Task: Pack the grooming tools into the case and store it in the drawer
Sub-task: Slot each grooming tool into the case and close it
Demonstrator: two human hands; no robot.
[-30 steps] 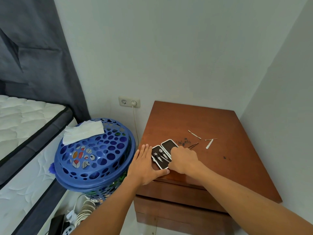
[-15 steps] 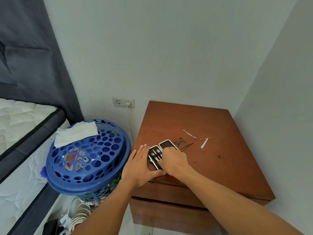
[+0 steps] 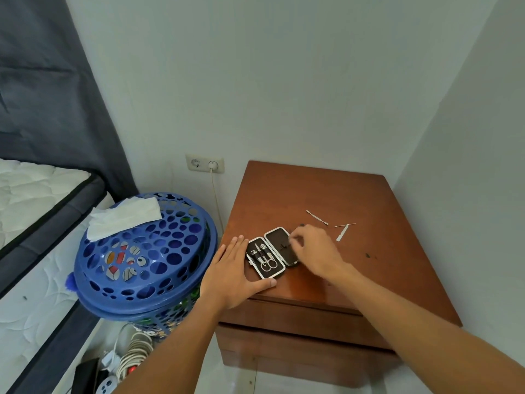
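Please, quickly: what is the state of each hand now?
Left hand: open, flat beside the open black grooming case.
Right hand: fingers pinched over the case; whether it holds a tool cannot be told.

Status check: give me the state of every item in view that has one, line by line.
Black zip-style grooming case: open, flat on the wooden nightstand.
Scissors: strapped in the case.
Loose metal tools: outside the case.
Drawers: shut.
Left hand: flat, bracing the case.
Right hand: fingers pinched; contents unclear.
Blue perforated basket: lidded.
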